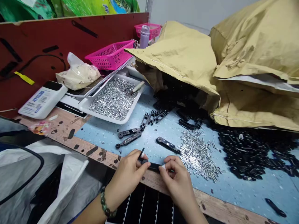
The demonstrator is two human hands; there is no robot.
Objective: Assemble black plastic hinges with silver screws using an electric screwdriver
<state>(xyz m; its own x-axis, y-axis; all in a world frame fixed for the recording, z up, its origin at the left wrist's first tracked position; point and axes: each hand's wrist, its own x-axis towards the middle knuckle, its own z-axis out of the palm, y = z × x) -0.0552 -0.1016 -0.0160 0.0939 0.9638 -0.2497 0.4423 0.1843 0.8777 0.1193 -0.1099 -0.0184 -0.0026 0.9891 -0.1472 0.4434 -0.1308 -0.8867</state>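
Between both hands, over the front edge of the table, a long black plastic part (154, 166) is held level. My left hand (130, 169) pinches its left end, where a thin dark piece sticks up past the fingers. At the right end, my right hand (176, 174) grips the same part, with something small and white at the fingertips. Just beyond lies a similar black part (167, 145). Two more black arm-shaped parts (129, 138) rest further left. Close to my right hand spreads a pile of small metal pins (202, 155).
A white tray (127, 119) of small metal pieces, with a brush (137, 88), stands behind. Right of the pins are heaped small black parts (247, 152). Large open paper sacks (187, 53) fill the back right. A white box-like device (43, 99) and pink basket (109, 57) sit left.
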